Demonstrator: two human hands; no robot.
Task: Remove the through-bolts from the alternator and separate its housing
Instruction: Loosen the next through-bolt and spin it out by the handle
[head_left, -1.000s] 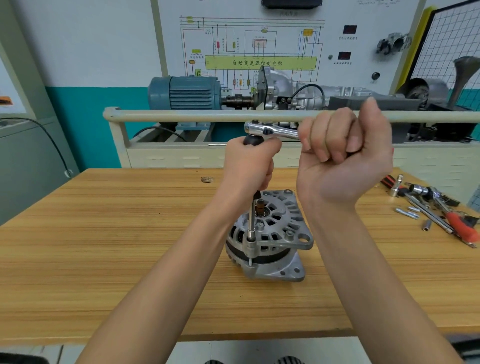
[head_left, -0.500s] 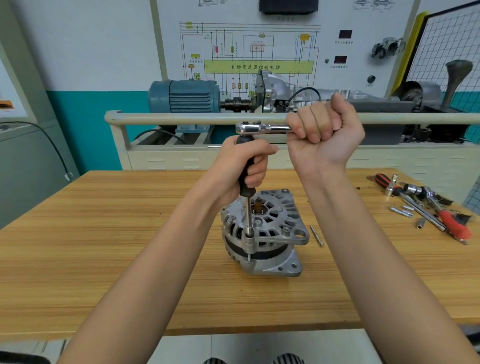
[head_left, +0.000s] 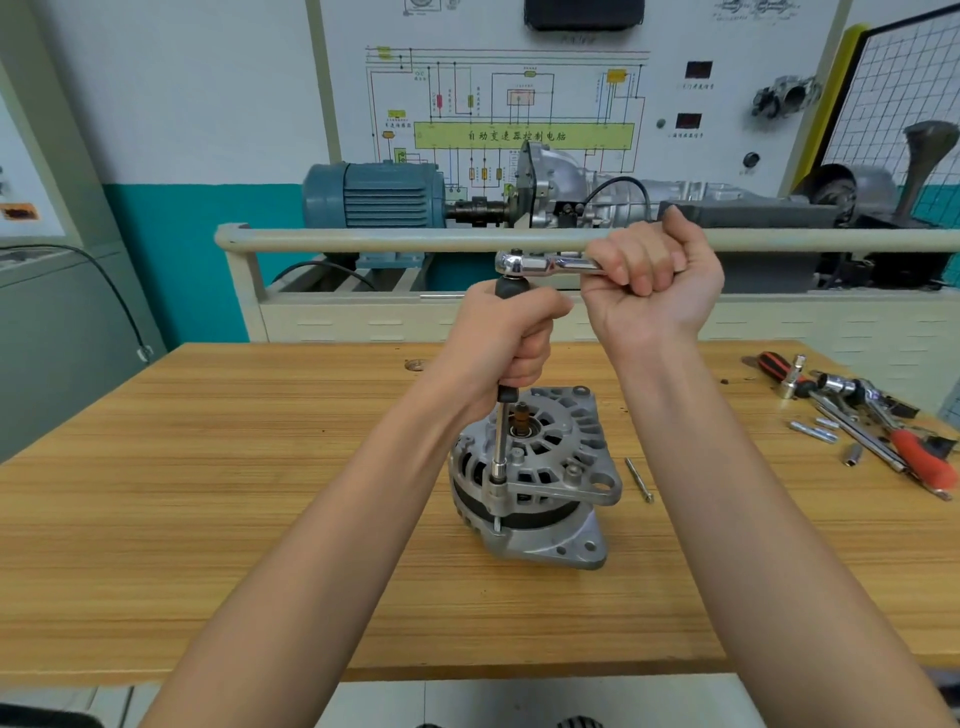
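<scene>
Alternator (head_left: 535, 483) stands near the bench's (head_left: 208, 519) front edge, centre. The left hand (head_left: 501, 338) wraps the black extension grip (head_left: 511, 288), steadying the shaft on a through-bolt (head_left: 497, 522); the right hand (head_left: 649, 280) fists the ratchet handle (head_left: 545, 264) level above. Loosening looks underway; next comes another swing, keeping the socket square. 1 freed bolt (head_left: 639, 479) lies just beside the housing.

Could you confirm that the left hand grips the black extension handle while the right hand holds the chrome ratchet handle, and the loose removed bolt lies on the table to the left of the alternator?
Nearly: the head view shows the thin loose steel bolt lying right of the grey cast-metal alternator, not left. The left hand does grip the black extension handle, and the right hand holds the chrome ratchet handle.
</scene>
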